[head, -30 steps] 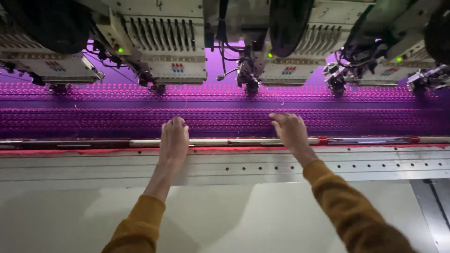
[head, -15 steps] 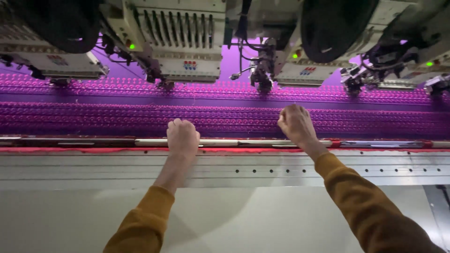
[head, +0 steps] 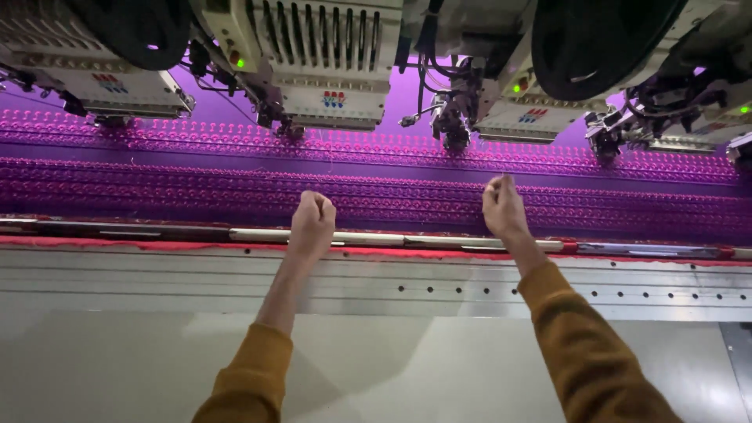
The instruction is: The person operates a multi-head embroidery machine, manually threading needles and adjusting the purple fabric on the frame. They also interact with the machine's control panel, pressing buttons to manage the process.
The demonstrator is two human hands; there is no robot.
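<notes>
Small red-blue labels (head: pixel 334 99) on pale embroidery heads (head: pixel 329 63).

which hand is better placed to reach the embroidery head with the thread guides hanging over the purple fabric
Probably the right hand: its pinched fingers sit raised over the purple embroidered fabric, below the grey embroidery head. The left hand is fisted nearer the frame rail.

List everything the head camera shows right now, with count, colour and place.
Stretched purple embroidered fabric: one, purple with patterned rows, across the middle.
Embroidery machine heads: about four, cream and grey, in a row above the fabric.
Long metal frame rail: one, silver with red edging, along the fabric's near edge.
Grey metal machine table: one, grey, below the rail.
Left hand: closed in a fist, over the rail.
Right hand: fingers pinched together, over the fabric.
</notes>
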